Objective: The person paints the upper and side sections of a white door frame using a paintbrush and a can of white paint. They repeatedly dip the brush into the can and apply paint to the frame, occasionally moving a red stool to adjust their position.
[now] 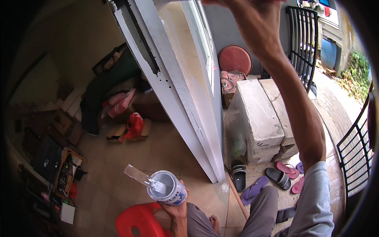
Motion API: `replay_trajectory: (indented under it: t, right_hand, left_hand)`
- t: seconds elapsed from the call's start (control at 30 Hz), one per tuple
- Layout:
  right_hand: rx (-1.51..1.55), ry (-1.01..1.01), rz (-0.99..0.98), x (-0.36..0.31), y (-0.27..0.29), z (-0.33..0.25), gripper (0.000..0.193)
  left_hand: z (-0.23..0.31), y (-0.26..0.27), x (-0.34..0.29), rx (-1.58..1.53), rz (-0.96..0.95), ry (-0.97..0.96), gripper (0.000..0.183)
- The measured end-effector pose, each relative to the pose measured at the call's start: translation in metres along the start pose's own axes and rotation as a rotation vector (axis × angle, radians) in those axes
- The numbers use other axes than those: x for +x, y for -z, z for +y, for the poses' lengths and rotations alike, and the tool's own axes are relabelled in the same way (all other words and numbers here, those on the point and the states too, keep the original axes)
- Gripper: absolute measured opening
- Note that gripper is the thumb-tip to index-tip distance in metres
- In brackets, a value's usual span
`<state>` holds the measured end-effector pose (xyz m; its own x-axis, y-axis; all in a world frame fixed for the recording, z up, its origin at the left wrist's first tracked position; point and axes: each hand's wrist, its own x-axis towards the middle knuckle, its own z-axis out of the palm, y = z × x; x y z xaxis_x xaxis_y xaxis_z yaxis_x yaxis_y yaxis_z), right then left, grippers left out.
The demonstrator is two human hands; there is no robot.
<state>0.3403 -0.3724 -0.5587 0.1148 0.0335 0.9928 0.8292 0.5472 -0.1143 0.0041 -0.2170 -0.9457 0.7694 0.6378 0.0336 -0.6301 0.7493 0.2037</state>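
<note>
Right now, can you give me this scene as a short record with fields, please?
left hand: left hand holds a paint can from below, above the knee
can: open, grey-white paint inside; a flat stick rests across its rim
right hand: right hand raised to the top edge of the picture, fingers cut off; grip cannot be told
door frame: white door frame, dark unpainted patch near the top
stool: red stool beside the left forearm
floor: sandals near grey blocks
</note>
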Motion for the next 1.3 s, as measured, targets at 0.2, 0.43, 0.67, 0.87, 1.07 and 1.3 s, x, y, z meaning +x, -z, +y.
replay_trajectory:
  t: [0.2,0.43,0.67,0.87,1.07,1.3]
  right_hand:
    - [-0.075,-0.109,0.029,-0.116,-0.009,-0.007,0.027]
    - [-0.168,-0.233,-0.105,-0.184,-0.007,-0.03,0.032]
    - [-0.217,-0.265,-0.301,-0.141,0.016,-0.031,0.015]
    - [-0.474,0.261,-0.158,-0.055,0.002,-0.041,0.022]
    - [-0.846,0.338,-0.461,-0.15,-0.021,-0.04,0.041]
    - [-0.277,-0.215,-0.56,-0.11,-0.001,-0.055,0.01]
  left_hand:
    - [0.005,0.009,0.0,0.083,0.023,0.006,0.078]
    - [0.012,0.021,-0.003,0.041,0.098,0.01,0.075]
    - [0.011,0.019,-0.002,0.061,0.091,0.009,0.073]
    - [0.007,0.008,-0.001,-0.016,0.147,0.012,0.071]
    - [0.015,0.008,-0.004,0.039,0.042,0.018,0.07]
    - [0.013,0.008,0.001,-0.001,0.039,0.027,0.07]
